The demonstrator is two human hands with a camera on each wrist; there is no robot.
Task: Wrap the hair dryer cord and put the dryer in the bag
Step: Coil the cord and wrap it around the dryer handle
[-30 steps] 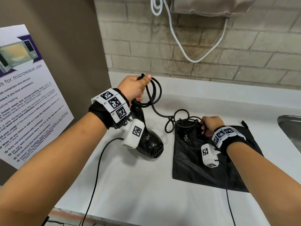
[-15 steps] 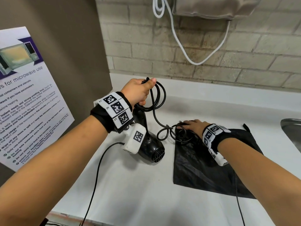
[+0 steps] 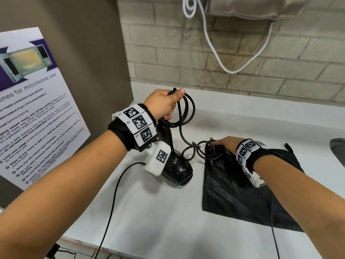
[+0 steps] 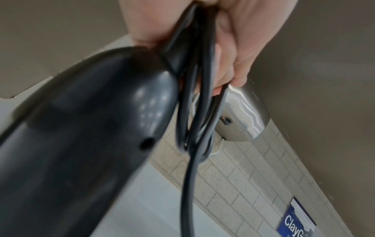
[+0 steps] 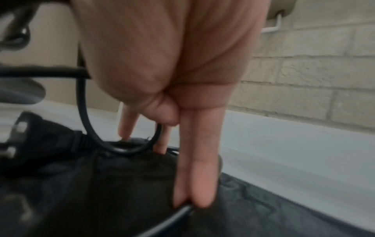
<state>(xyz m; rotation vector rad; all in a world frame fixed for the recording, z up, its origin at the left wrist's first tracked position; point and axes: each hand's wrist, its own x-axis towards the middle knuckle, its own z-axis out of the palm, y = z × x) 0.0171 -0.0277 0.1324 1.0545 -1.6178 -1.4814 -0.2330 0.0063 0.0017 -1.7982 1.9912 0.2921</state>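
1. White counter meets a brick wall; a black bag lies flat on it.
2. Left hand grips coiled cord and the dryer handle.
3. Right hand, fingers straight, presses loose cord onto the bag.

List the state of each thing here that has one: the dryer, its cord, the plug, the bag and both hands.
hair dryer: out of the bag, nozzle down on the counter.
cord: partly coiled, the rest loose.
plug: unplugged, lying on the bag.
bag: flat on the counter.
left hand: grips the cord loops and the dryer handle.
right hand: fingers straight, touching the loose cord on the bag.
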